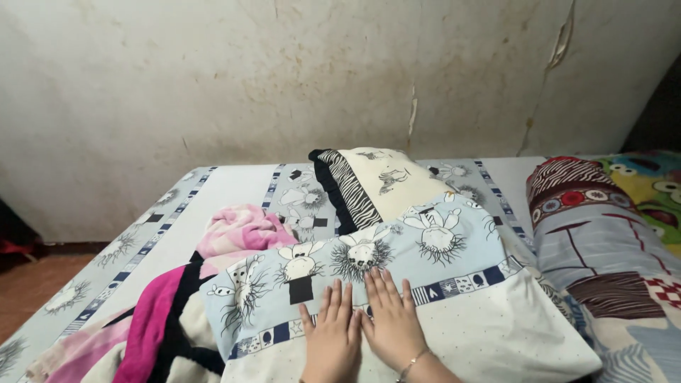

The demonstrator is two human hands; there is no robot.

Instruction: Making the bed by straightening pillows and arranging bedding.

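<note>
My left hand [332, 337] and my right hand [391, 320] lie flat, palms down and side by side, on a pillow [440, 284] in a light blue and white case printed with cartoon animals. The fingers of both hands are stretched out and hold nothing. A thin bracelet sits on my right wrist. Behind this pillow leans a cream pillow [383, 183] with a zebra-striped edge.
A pink, black and white blanket [177, 312] lies bunched to the left on the bed sheet [213, 191]. A patterned bolster [603, 248] and a colourful cartoon cushion [649, 188] sit at the right. A stained wall [284, 78] runs behind the bed; reddish floor [32, 284] shows at left.
</note>
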